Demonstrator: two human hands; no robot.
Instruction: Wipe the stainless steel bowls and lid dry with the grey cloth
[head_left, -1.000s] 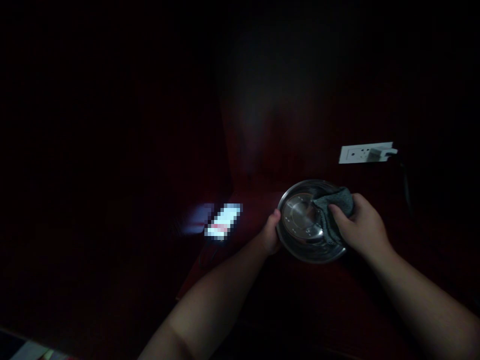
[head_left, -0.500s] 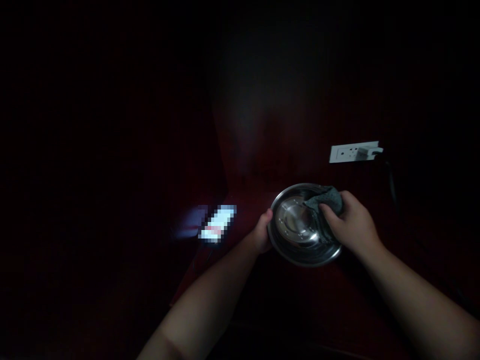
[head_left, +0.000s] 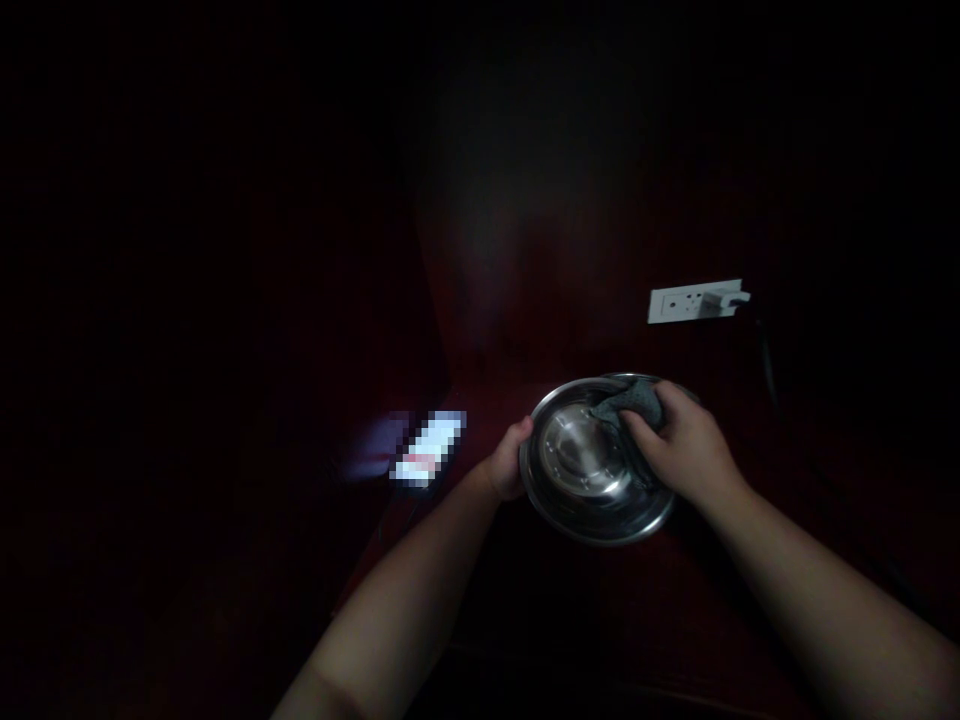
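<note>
A shiny round metal bowl (head_left: pixel 585 450) is tilted with its inside toward me. My left hand (head_left: pixel 511 460) grips its left rim, thumb over the edge and the other fingers mostly hidden beneath. In my right hand (head_left: pixel 686 440) is a grey-green cloth (head_left: pixel 634 405), pressed against the bowl's right inner wall. Small bright spots dot the bowl's floor. Behind the bowl's upper right edge shows the curved rim of a second metal vessel (head_left: pixel 637 377), partly covered by the cloth and my right hand.
A lit phone screen (head_left: pixel 429 448), pixelated, lies left of the bowl on a dark red surface. On the wall at the right is a white socket plate (head_left: pixel 686 302) with a plug (head_left: pixel 724 298) and a hanging cable (head_left: pixel 766 360). Most of the surroundings are very dark.
The bowl and both hands have shifted slightly left and down in view. The cloth has moved a little with my right hand, and the rim behind the bowl now shows.
</note>
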